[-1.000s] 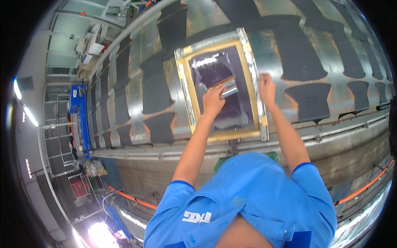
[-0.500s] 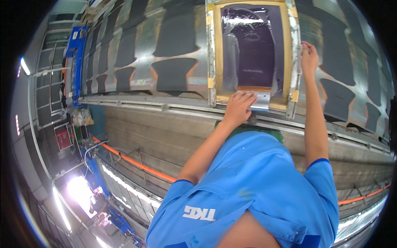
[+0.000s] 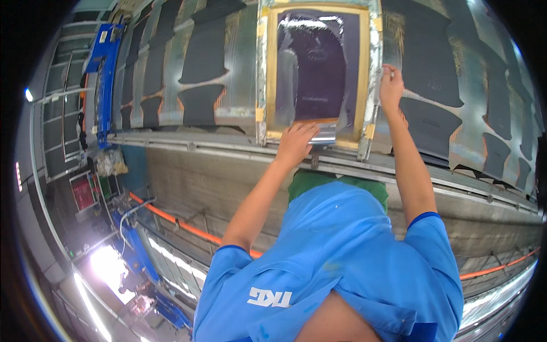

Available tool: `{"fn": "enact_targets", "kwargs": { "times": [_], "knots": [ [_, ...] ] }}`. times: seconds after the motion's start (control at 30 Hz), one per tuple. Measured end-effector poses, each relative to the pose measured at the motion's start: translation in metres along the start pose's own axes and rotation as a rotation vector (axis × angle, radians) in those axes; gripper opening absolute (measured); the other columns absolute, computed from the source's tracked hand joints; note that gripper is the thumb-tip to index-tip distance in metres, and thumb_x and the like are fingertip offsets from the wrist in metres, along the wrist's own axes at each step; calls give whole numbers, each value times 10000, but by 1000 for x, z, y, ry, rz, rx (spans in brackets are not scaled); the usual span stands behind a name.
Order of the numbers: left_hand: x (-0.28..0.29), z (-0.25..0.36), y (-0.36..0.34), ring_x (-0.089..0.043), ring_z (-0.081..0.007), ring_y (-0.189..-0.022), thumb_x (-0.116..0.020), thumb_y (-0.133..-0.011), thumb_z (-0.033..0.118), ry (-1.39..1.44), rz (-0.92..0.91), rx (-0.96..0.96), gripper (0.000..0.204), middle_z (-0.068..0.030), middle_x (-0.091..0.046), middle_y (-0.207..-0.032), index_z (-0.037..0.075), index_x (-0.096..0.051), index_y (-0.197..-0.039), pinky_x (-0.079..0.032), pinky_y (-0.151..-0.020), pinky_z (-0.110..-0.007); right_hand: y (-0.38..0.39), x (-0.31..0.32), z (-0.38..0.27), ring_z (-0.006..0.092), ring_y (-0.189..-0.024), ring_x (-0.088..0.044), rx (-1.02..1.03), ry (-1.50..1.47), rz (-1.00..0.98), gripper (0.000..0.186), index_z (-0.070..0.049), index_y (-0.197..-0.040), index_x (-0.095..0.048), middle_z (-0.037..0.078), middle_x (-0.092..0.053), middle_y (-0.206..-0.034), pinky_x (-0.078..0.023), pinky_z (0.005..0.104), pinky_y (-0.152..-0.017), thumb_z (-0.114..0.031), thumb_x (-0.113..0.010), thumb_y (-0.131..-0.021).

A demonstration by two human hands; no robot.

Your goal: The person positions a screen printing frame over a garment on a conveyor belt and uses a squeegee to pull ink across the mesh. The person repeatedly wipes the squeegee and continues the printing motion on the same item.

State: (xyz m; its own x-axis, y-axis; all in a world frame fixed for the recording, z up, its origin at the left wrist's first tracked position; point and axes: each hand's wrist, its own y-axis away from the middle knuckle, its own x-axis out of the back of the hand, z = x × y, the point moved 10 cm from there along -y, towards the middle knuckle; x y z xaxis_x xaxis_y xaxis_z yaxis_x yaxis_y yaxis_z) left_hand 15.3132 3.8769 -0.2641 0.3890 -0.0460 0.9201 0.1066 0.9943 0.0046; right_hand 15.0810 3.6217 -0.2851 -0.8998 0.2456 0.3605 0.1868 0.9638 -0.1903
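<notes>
A screen-printing frame with a yellowish inner border lies across the long table ahead of me. Its mesh shows a dark purple printing area, with wet, shiny ink toward the far end. My left hand grips a squeegee with a silver metal holder and an orange-brown blade edge, resting at the near end of the mesh. The fingers lie over the holder; the thumb is partly hidden. My right hand is closed at the frame's right side, fingertips bent onto its edge.
Dark grey cut panels lie in rows on the shiny table, left and right of the frame. A metal rail runs along the near table edge. Behind me are an orange pipe and another lit table. A blue post stands at the left end.
Frame, squeegee and both hands sit farther left in the picture; the panels shift left as well, so the view has moved too. The squeegee stays at the near end, both grips kept.
</notes>
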Motion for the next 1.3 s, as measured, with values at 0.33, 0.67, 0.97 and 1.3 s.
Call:
{"fn": "enact_targets", "kwargs": {
  "times": [0.33, 0.67, 0.97, 1.3],
  "knots": [
    [3, -36, 36, -574, -261, -1265, -740, -688, 22, 26, 83, 17, 622, -4, -624, -1363, 181, -650, -1283, -458, -1016, -448, 13, -34, 8, 348, -738, -654, -172, 208, -58, 229, -92, -1083, -662, 171, -677, -786, -475, 471, -709, -258, -529, -999],
    [11, -82, -92, -591, -218, -1191, -647, -730, 34, -96, 160, -58, 561, 11, -645, -1293, 201, -637, -1266, -428, -969, -447, 17, -38, 14, 385, -797, -675, -279, 208, -37, 244, -81, -1046, -674, 195, -690, -802, -492, 480, -756, -274, -532, -999],
    [79, -149, -312, -700, -309, -907, -681, -766, 174, -70, -5, 161, 360, -92, -743, -955, 234, -752, -1114, -550, -787, -437, 14, -33, 7, 375, -697, -662, -279, 196, -43, 247, -101, -1049, -669, 175, -657, -706, -486, 485, -691, -294, -521, -1006],
    [27, -72, -126, -665, -156, -1006, -643, -741, -12, -121, 342, -116, 323, 37, -741, -1047, 172, -744, -986, -408, -732, -367, 2, -40, 34, 354, -711, -676, -188, 218, -107, 255, -95, -1068, -663, 175, -693, -789, -514, 455, -727, -302, -529, -1002]
  ]
}}
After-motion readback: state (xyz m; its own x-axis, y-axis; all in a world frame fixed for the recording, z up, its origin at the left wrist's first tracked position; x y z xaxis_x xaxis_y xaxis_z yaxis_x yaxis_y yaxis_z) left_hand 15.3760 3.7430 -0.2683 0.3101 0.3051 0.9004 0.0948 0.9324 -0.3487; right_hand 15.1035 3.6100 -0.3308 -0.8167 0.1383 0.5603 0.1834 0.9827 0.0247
